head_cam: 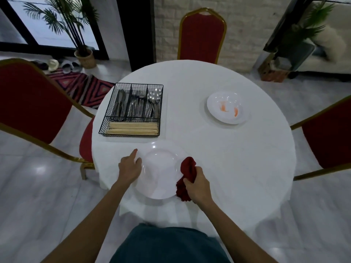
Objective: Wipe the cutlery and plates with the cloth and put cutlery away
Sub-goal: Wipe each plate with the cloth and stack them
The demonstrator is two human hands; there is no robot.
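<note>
A white plate (pixel 159 171) lies at the near edge of the round table. My left hand (pixel 130 167) grips its left rim, index finger pointing out. My right hand (pixel 197 185) clutches a bunched dark red cloth (pixel 187 174) that rests on the plate's right rim. A second white plate (pixel 228 107), smeared with orange streaks, sits at the far right of the table. A black wire cutlery basket (pixel 133 109) stands at the far left, holding knives, forks and spoons in three back compartments and wooden chopsticks across the front one.
A white cloth covers the round table (pixel 228 158). Red chairs with gold frames stand at the left (pixel 34 103), the back (pixel 202 35) and the right (pixel 326 133). Potted plants, shoes and a patterned rug are on the floor beyond.
</note>
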